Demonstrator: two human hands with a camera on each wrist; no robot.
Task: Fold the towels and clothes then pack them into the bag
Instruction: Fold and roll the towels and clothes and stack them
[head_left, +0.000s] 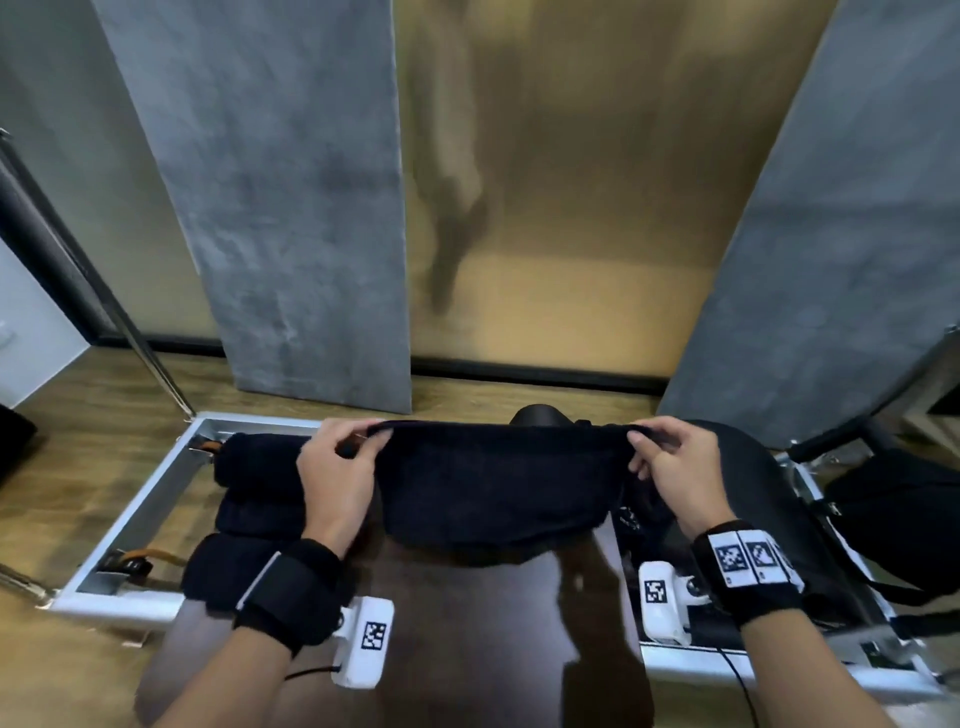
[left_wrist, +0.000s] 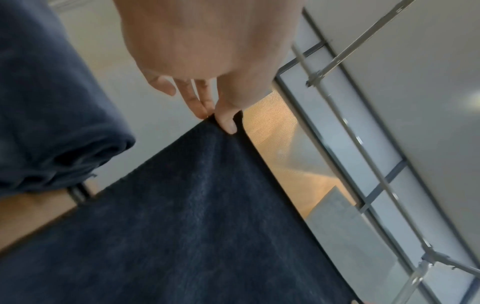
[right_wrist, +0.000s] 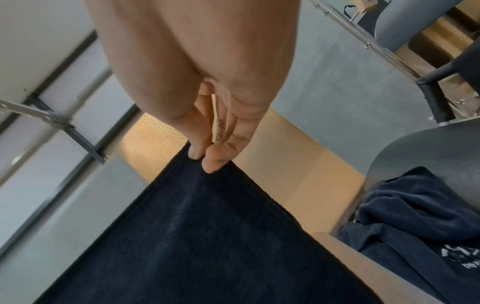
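Note:
A dark navy towel (head_left: 493, 488) hangs stretched between my two hands above the dark glossy table (head_left: 467, 623). My left hand (head_left: 358, 441) pinches its top left corner, seen close in the left wrist view (left_wrist: 221, 119) on the towel (left_wrist: 194, 216). My right hand (head_left: 644, 441) pinches the top right corner, thumb and fingers (right_wrist: 205, 156) on the towel (right_wrist: 207, 236). Three rolled dark towels (head_left: 249, 514) lie at the left. A dark garment with white print (right_wrist: 428, 236) lies crumpled at the right. A black bag (head_left: 904, 525) sits at the far right.
The table has a silver metal frame (head_left: 135, 514) around it, with orange straps at the left. A black chair (head_left: 753, 467) stands at the right behind the table. Grey panels (head_left: 291, 208) lean against the wall beyond. Wooden floor lies all round.

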